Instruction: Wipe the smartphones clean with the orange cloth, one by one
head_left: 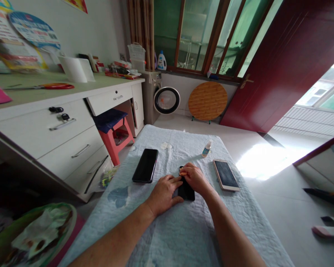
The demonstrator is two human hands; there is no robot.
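A black smartphone [187, 191] lies on the light blue quilted cover between my hands. My left hand [164, 193] steadies it from the left, its fingers and thumb against the phone's edge. Over the phone's far end, my right hand [195, 178] is closed in a pinch on a small orange piece [183, 172], mostly hidden by the fingers. A larger black phone [146, 165] rests face up at the left. On the right lies a white and gold phone [226, 175] with a dark screen. Beyond my right hand stands a small spray bottle [207, 149] with a blue label.
The quilted cover [211, 237] spreads over the surface under the phones. To the left are a white desk [72, 137] with drawers, a pink stool [117, 142] and a waste bin [72, 218]. A washing machine [153, 98] with its door open stands behind.
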